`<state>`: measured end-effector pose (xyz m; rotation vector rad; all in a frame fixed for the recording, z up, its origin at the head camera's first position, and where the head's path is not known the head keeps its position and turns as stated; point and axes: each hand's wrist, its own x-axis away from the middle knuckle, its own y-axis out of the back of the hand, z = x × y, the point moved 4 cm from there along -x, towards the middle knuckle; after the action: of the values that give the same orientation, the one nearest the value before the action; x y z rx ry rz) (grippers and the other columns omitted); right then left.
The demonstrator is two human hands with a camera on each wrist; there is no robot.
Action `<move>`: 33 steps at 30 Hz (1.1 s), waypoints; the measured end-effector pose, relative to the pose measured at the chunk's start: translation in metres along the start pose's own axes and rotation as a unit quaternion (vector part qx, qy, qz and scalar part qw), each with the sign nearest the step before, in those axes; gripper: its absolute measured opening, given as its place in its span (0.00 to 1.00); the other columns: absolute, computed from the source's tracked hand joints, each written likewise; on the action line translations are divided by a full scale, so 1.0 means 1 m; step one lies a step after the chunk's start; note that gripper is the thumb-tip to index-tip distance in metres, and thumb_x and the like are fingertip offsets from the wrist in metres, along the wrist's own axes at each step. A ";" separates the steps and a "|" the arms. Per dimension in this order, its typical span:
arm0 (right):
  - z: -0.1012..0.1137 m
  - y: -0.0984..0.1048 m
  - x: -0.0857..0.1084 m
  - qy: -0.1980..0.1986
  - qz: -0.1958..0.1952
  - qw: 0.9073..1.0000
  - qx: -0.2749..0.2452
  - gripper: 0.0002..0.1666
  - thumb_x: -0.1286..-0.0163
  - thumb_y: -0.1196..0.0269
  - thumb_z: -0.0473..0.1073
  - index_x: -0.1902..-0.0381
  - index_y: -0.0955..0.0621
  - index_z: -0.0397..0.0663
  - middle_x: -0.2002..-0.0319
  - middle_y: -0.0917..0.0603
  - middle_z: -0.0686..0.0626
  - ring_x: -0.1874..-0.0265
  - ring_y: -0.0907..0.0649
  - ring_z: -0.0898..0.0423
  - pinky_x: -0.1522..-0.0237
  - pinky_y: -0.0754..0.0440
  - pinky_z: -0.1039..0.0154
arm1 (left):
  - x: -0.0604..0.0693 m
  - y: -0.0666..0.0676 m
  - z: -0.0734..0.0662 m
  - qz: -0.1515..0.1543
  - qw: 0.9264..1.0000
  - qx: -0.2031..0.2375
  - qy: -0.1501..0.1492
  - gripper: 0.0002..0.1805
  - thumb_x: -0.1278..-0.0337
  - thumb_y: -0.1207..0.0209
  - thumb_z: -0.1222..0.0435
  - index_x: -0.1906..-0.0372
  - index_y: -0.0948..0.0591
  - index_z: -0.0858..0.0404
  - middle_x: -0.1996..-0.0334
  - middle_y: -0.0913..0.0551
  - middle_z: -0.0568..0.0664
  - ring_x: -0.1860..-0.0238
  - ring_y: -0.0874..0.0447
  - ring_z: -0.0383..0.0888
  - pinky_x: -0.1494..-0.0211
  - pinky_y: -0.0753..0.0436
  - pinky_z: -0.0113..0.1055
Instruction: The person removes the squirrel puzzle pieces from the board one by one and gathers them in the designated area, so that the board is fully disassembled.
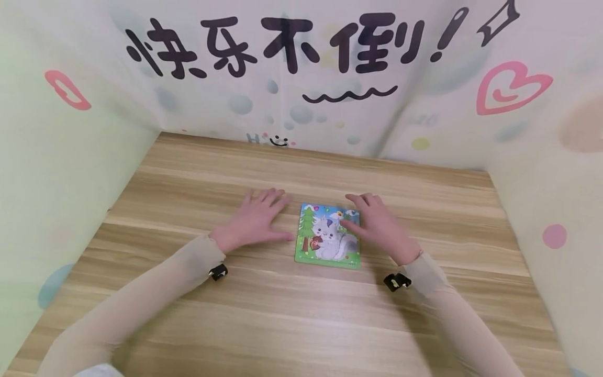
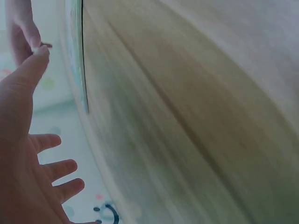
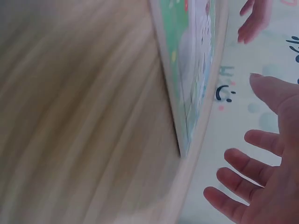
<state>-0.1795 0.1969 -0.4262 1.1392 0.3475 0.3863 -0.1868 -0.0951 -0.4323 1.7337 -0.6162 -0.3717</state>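
Observation:
A square picture board (image 1: 327, 238), showing a white squirrel holding an acorn beside a green tree, lies flat on the wooden table. The left hand (image 1: 254, 220) is spread at its left side, thumb near the board's left edge, holding nothing. Over the board's right side is the right hand (image 1: 379, 225), fingers extended and thumb above the picture, also holding nothing. In the left wrist view the board (image 2: 77, 51) is seen edge-on beyond the left hand (image 2: 28, 140). The right wrist view shows the board (image 3: 180, 51) with the right hand (image 3: 266, 158) raised beside it, fingers apart.
The wood-grain table (image 1: 264, 314) extends around the board on all sides. A printed cloth (image 1: 278, 110) with large black characters, hearts and dots hangs behind the table and along both sides. Small black devices (image 1: 218, 272) are strapped at both wrists.

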 end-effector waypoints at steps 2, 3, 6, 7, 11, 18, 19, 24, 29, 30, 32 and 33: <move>0.004 -0.006 -0.005 0.002 0.015 1.000 -0.006 0.42 0.26 0.33 0.58 0.24 0.31 0.42 0.41 0.22 0.37 0.44 0.24 0.42 0.42 0.21 0.45 | -0.003 -0.004 -0.004 0.008 1.000 0.007 -0.004 0.56 0.41 0.40 0.30 0.17 0.41 0.57 0.18 0.43 0.59 0.18 0.49 0.62 0.24 0.53 0.74; 0.006 -0.009 -0.007 0.005 0.022 1.000 -0.009 0.42 0.26 0.33 0.57 0.24 0.30 0.42 0.41 0.21 0.38 0.43 0.24 0.42 0.41 0.21 0.45 | -0.005 -0.007 -0.005 0.013 1.000 0.009 -0.005 0.56 0.40 0.41 0.29 0.17 0.41 0.57 0.17 0.44 0.58 0.18 0.50 0.62 0.23 0.54 0.74; 0.012 -0.016 -0.016 0.019 0.034 0.999 -0.017 0.40 0.27 0.31 0.56 0.26 0.28 0.44 0.41 0.20 0.39 0.42 0.24 0.43 0.39 0.21 0.45 | -0.009 -0.013 -0.008 0.024 1.000 0.020 -0.003 0.56 0.40 0.42 0.29 0.16 0.43 0.57 0.16 0.47 0.56 0.17 0.53 0.60 0.23 0.55 0.74; 0.014 -0.018 -0.019 0.025 0.037 0.999 -0.017 0.39 0.28 0.31 0.55 0.26 0.27 0.44 0.42 0.20 0.40 0.42 0.23 0.44 0.39 0.22 0.46 | -0.011 -0.014 -0.009 0.026 0.999 0.023 -0.002 0.57 0.40 0.42 0.29 0.16 0.43 0.58 0.16 0.47 0.56 0.16 0.54 0.59 0.23 0.55 0.74; 0.022 -0.024 -0.030 0.045 0.046 0.998 -0.025 0.36 0.28 0.30 0.54 0.28 0.25 0.45 0.44 0.19 0.41 0.43 0.23 0.44 0.39 0.22 0.46 | -0.017 -0.020 -0.009 0.035 0.999 0.041 0.006 0.57 0.40 0.42 0.28 0.16 0.43 0.57 0.16 0.50 0.57 0.16 0.57 0.59 0.24 0.57 0.75; 0.029 -0.033 -0.044 0.062 0.073 0.995 -0.032 0.37 0.30 0.29 0.51 0.28 0.25 0.45 0.42 0.18 0.40 0.43 0.22 0.42 0.38 0.23 0.44 | -0.024 -0.026 -0.010 0.052 0.996 0.068 0.017 0.54 0.37 0.43 0.30 0.16 0.43 0.55 0.16 0.54 0.60 0.16 0.60 0.63 0.25 0.62 0.77; 0.030 -0.035 -0.045 0.064 0.078 0.994 -0.029 0.37 0.30 0.29 0.51 0.28 0.25 0.45 0.42 0.18 0.40 0.43 0.22 0.42 0.38 0.24 0.44 | -0.025 -0.026 -0.011 0.053 0.996 0.067 0.016 0.53 0.36 0.44 0.30 0.16 0.43 0.55 0.16 0.53 0.61 0.16 0.60 0.63 0.26 0.62 0.77; 0.033 -0.039 -0.050 0.065 0.099 0.993 -0.010 0.35 0.30 0.29 0.50 0.29 0.24 0.47 0.41 0.19 0.40 0.43 0.23 0.41 0.38 0.25 0.43 | -0.026 -0.031 -0.011 0.053 0.997 0.057 0.017 0.50 0.34 0.45 0.31 0.17 0.41 0.53 0.16 0.52 0.60 0.16 0.60 0.63 0.27 0.60 0.79; 0.037 -0.037 -0.054 0.062 0.115 0.991 0.002 0.34 0.31 0.28 0.49 0.30 0.21 0.49 0.41 0.20 0.39 0.43 0.24 0.42 0.41 0.24 0.43 | -0.028 -0.032 -0.011 0.045 0.997 0.055 0.019 0.49 0.35 0.44 0.31 0.17 0.40 0.52 0.16 0.52 0.60 0.16 0.60 0.62 0.27 0.61 0.79; 0.037 -0.037 -0.055 0.063 0.118 0.991 0.003 0.34 0.31 0.28 0.50 0.30 0.21 0.49 0.41 0.20 0.39 0.43 0.24 0.41 0.42 0.24 0.42 | -0.028 -0.032 -0.011 0.044 0.997 0.056 0.019 0.49 0.35 0.44 0.31 0.17 0.40 0.52 0.16 0.52 0.60 0.16 0.60 0.62 0.27 0.61 0.79; 0.037 -0.035 -0.056 0.061 0.127 0.990 0.003 0.34 0.31 0.27 0.49 0.30 0.21 0.50 0.40 0.21 0.38 0.43 0.24 0.40 0.43 0.24 0.41 | -0.028 -0.032 -0.012 0.042 0.997 0.060 0.019 0.49 0.35 0.43 0.32 0.17 0.39 0.53 0.16 0.52 0.60 0.16 0.60 0.62 0.27 0.62 0.79; 0.037 -0.034 -0.056 0.059 0.133 0.989 0.001 0.34 0.31 0.27 0.49 0.30 0.21 0.51 0.40 0.22 0.38 0.42 0.25 0.39 0.42 0.24 0.41 | -0.029 -0.032 -0.012 0.043 0.997 0.063 0.020 0.49 0.35 0.43 0.32 0.17 0.39 0.53 0.16 0.52 0.60 0.16 0.60 0.62 0.27 0.62 0.79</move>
<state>-0.2081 0.1283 -0.4401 1.1704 0.2985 0.6902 -0.1967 -0.0635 -0.4625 1.8243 -0.6943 -0.2418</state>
